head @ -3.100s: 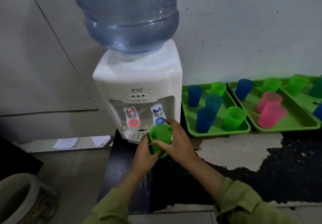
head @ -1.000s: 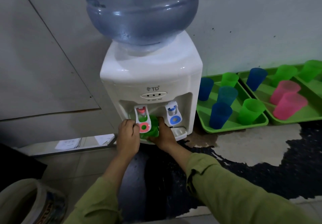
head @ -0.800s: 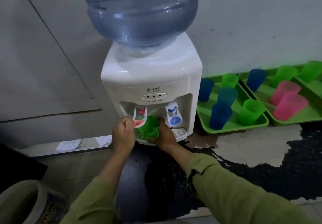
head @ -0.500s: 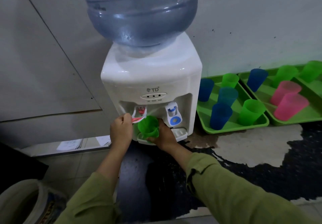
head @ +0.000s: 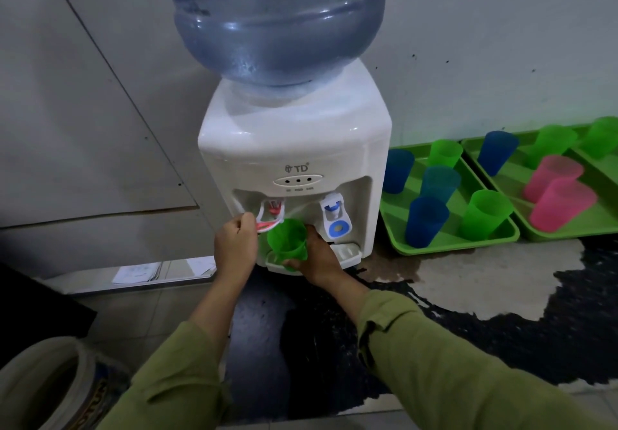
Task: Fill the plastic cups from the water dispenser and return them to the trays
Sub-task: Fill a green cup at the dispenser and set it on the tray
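Observation:
A white water dispenser [head: 294, 148] with a big blue bottle [head: 277, 18] on top stands on the dark counter. My right hand [head: 317, 255] grips a green plastic cup [head: 288, 240] under the red tap, just above the drip tray [head: 347, 250]. With curled fingers my left hand [head: 235, 247] pulls the red tap lever [head: 269, 215] up and outward. The blue tap [head: 336, 217] stands untouched to the right. Whether water is in the cup cannot be told.
Green trays [head: 444, 244] [head: 568, 234] at the right hold several blue, green and pink cups. The counter's surface [head: 468, 272] is worn and patchy. A white bucket [head: 43, 382] stands on the floor at lower left, papers [head: 137, 272] by the wall.
The cup came from in front of the dispenser to under the red tap. My left hand took the red lever and raised it; the cup now tilts slightly outward.

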`<state>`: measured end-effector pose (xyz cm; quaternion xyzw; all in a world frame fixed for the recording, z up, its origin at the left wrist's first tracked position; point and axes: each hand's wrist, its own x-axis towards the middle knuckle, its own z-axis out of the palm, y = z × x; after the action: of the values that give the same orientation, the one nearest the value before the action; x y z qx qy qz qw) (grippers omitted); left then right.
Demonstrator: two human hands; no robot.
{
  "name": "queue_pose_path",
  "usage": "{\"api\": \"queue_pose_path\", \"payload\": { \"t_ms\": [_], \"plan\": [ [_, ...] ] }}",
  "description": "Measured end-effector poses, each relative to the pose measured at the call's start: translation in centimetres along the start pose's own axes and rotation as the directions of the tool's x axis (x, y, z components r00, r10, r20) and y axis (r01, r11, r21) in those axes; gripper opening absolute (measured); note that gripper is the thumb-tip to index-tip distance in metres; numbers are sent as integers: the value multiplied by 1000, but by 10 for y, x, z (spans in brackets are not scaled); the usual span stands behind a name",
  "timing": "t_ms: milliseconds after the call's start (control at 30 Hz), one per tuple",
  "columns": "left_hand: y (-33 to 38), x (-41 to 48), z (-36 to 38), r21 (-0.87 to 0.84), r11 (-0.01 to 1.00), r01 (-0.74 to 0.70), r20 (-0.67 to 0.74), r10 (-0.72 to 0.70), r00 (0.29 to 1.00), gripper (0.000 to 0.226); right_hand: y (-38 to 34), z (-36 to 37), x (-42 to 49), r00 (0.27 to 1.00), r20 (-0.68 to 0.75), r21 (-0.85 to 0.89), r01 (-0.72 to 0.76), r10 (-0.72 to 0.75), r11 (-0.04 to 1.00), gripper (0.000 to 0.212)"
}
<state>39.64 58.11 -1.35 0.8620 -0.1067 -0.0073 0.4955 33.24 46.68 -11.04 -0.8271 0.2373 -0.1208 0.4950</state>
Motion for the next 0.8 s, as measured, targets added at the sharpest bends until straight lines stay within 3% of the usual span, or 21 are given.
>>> {"api": "queue_pose_path", "payload": {
  "t_ms": [800],
  "plan": [
    [-5,4,-2,25,998,-59,36,59,998,49,5,0,2,999,-13,9,46,-46,999,78]
  ]
}}
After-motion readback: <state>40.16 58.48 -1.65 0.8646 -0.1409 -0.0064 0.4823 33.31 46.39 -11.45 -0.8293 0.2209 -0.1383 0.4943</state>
